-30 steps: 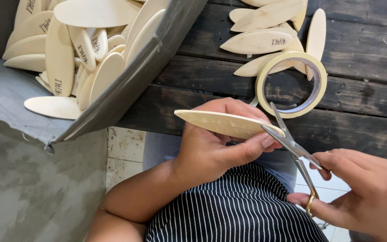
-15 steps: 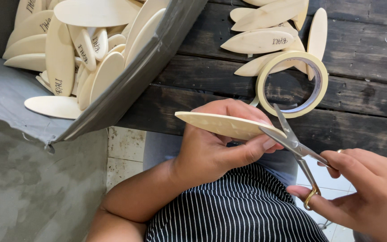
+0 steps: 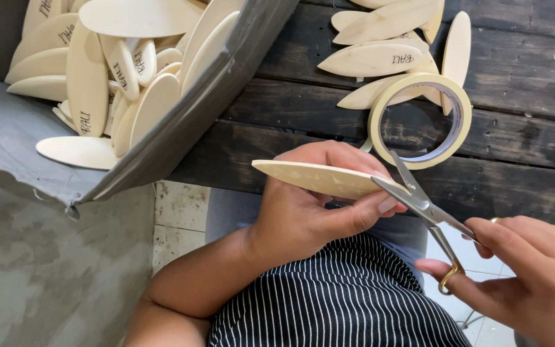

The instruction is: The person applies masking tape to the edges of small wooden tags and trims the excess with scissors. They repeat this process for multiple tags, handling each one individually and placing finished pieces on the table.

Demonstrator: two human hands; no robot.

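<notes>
I note the left hand (image 3: 303, 212) gripping a pale surfboard-shaped wooden blank (image 3: 322, 178) above the lap. The right hand (image 3: 534, 270) works gold-handled scissors (image 3: 425, 209), blades parted at the blank's tip, near the masking tape roll (image 3: 419, 119).

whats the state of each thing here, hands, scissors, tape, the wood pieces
left hand: gripping the flat wooden piece
wooden piece: held level, its right tip at the scissor blades
scissors: blades slightly open at the piece's tip
right hand: fingers in the scissor handles
tape roll: lying flat on the dark table
grey box: open, full of wooden pieces
</notes>
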